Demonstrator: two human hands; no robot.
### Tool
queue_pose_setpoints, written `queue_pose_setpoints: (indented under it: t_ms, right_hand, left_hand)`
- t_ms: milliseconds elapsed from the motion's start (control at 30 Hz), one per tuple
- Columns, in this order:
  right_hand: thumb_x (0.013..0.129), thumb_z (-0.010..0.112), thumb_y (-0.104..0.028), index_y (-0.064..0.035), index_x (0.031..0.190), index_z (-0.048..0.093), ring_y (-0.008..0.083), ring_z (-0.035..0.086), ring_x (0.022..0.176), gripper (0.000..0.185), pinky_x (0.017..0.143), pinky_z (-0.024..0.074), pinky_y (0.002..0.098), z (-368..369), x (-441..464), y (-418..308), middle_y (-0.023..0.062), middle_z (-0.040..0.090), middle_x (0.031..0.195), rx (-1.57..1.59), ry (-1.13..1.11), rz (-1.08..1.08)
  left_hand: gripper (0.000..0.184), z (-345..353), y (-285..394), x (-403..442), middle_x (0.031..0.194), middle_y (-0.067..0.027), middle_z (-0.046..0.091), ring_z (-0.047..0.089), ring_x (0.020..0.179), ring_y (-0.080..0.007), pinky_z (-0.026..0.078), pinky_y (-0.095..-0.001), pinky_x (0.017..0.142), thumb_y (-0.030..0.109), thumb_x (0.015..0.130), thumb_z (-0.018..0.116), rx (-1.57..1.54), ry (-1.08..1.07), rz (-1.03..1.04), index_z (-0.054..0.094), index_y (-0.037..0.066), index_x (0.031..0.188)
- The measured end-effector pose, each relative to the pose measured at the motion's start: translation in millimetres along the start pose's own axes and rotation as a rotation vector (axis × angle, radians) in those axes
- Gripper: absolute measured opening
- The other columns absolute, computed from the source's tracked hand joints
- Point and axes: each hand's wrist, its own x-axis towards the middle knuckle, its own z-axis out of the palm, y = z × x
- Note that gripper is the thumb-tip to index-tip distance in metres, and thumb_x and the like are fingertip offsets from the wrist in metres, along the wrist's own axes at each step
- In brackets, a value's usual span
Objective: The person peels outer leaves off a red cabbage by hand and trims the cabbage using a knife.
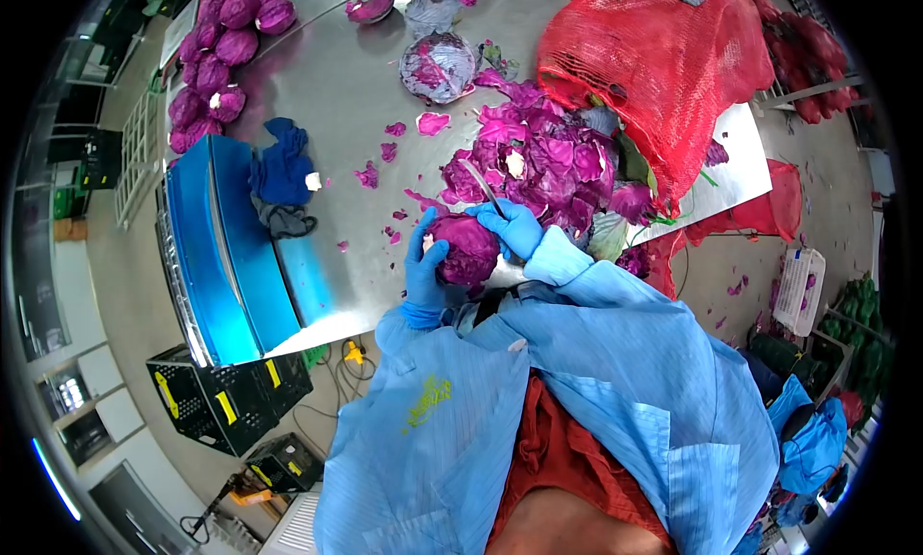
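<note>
A peeled red cabbage (468,251) is at the front edge of the steel table, with a pale cut spot on its left side. My left hand (423,274), in a blue glove, is wrapped round its left side. In my right hand (514,230), also gloved in blue, is a knife (484,184) whose thin curved blade points up and left; the handle is hidden in the fingers. The right hand is against the cabbage's upper right. Just beyond lies a heap of loose purple cabbage leaves (548,156).
An untrimmed cabbage (437,68) lies farther back. Trimmed cabbages (226,46) are piled at the far left. A red mesh sack (654,65) stands at the right. A blue box (231,257) and dark blue cloth (283,161) are at left; black crates (226,401) sit on the floor.
</note>
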Motion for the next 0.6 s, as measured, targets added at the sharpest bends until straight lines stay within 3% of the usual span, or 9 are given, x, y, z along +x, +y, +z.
queue_pose_setpoints:
  t_ms: [100,133,267,333,367,400,533,600]
  right_hand:
    - [0.096,0.053,-0.03,-0.0037,0.112,0.065,0.0315,0.065,0.084,0.033,0.074,0.0513,0.0361,-3,21,35,0.0163,0.067,0.097,-0.322,0.102,-0.432]
    - [0.098,0.048,-0.032,-0.0034,0.117,0.061,0.0388,0.061,0.102,0.037,0.087,0.0482,0.0403,-1,6,12,0.0222,0.063,0.111,-0.402,0.105,-0.327]
    - [0.098,0.045,-0.024,-0.0068,0.123,0.056,0.0384,0.061,0.101,0.032,0.085,0.0499,0.0414,-5,-19,0,0.0225,0.061,0.114,-0.617,0.151,-0.492]
    - [0.098,0.046,-0.022,-0.0073,0.123,0.056,0.0376,0.062,0.1,0.031,0.083,0.0508,0.0409,-12,-35,-3,0.0219,0.062,0.112,-0.698,0.077,-0.453]
    - [0.097,0.047,-0.021,-0.0075,0.123,0.056,0.0372,0.062,0.1,0.03,0.083,0.0513,0.0407,-16,-41,-3,0.0217,0.062,0.111,-0.74,0.042,-0.433]
    - [0.096,0.048,-0.02,-0.0082,0.123,0.054,0.0371,0.063,0.094,0.03,0.078,0.0525,0.0413,-17,-44,2,0.02,0.063,0.105,-0.814,0.088,-0.568]
    - [0.096,0.049,-0.024,-0.0096,0.115,0.054,0.0389,0.064,0.081,0.024,0.07,0.052,0.0446,-20,-57,6,0.0173,0.062,0.095,-0.76,0.015,-0.426]
    - [0.097,0.047,-0.026,-0.0101,0.111,0.055,0.0385,0.064,0.081,0.023,0.07,0.0516,0.0455,-22,-51,18,0.0172,0.063,0.095,-0.83,-0.018,-0.491]
  left_hand:
    - [0.067,-3,-7,2,0.136,-0.0111,0.048,0.049,0.122,-0.0228,0.037,-0.0377,0.107,0.016,0.074,0.075,0.211,0.092,0.157,0.049,0.005,0.135]
    - [0.068,-4,-8,2,0.136,-0.011,0.048,0.048,0.122,-0.0224,0.037,-0.0371,0.106,0.015,0.072,0.076,0.287,0.12,0.204,0.05,0.005,0.134]
    - [0.076,-4,-17,12,0.13,-0.0101,0.049,0.049,0.119,-0.0258,0.037,-0.0375,0.105,0.016,0.067,0.081,0.741,0.16,0.458,0.049,0.006,0.135]
    - [0.077,-2,-20,17,0.128,-0.0098,0.048,0.048,0.118,-0.0257,0.037,-0.0372,0.104,0.017,0.065,0.082,0.854,0.164,0.523,0.049,0.006,0.135]
    - [0.078,0,-20,17,0.127,-0.01,0.048,0.047,0.118,-0.0259,0.037,-0.0374,0.104,0.017,0.065,0.082,0.858,0.162,0.516,0.05,0.007,0.135]
    - [0.078,7,-16,17,0.126,-0.0101,0.047,0.047,0.117,-0.0261,0.037,-0.0376,0.104,0.017,0.064,0.082,0.864,0.16,0.509,0.05,0.007,0.134]
    - [0.08,11,-13,19,0.126,-0.0113,0.046,0.045,0.118,-0.0271,0.036,-0.0381,0.104,0.018,0.064,0.083,0.84,0.156,0.482,0.049,0.009,0.135]
    - [0.082,9,-13,19,0.127,-0.0117,0.045,0.045,0.119,-0.0277,0.036,-0.0383,0.105,0.02,0.063,0.084,0.854,0.156,0.46,0.048,0.009,0.136]
